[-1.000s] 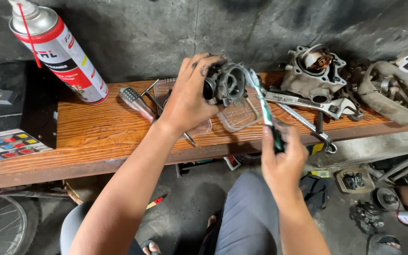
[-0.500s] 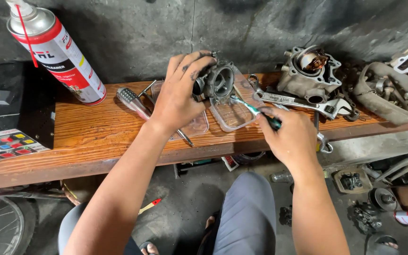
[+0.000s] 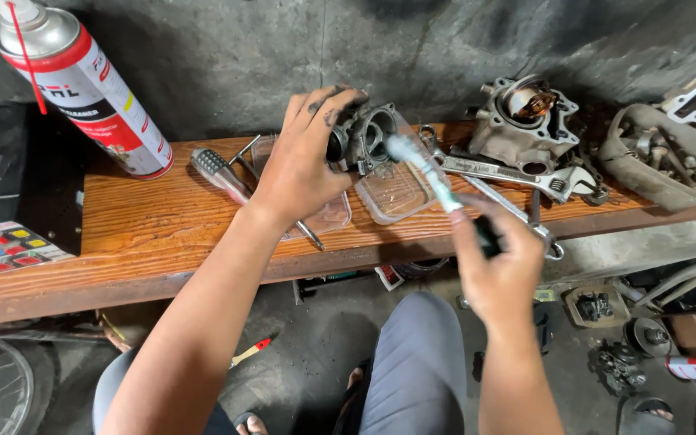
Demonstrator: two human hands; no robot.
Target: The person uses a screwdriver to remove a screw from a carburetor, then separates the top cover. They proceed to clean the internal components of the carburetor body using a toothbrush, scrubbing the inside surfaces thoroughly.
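Two hands work on one small metal part, a grey carburetor body [image 3: 362, 137], which is lifted a little above the wooden table [image 3: 163, 234] near the dark wall. The left hand [image 3: 304, 165] wraps over it from the top and the left side, fingers curled tight around the casting, so the round bore faces to the right and stays open. The right hand [image 3: 499, 270] is lower and nearer to the person; its grip is pressed together around the dark handle of a thin tool with a pale green shaft [image 3: 424, 173]. The tip of the tool is blurred, and it lies at the mouth of the bore; I cannot tell if it goes inside.

Just under the part lie two clear plastic trays [image 3: 392, 197], probably there to catch small pieces. A screwdriver [image 3: 219, 171] lies beside the left wrist. To the right an adjustable wrench [image 3: 517, 173] and an engine cylinder [image 3: 525, 121] rest on the table, well within reach. At far left a red and white spray can [image 3: 82, 84] stands tilted in the view.
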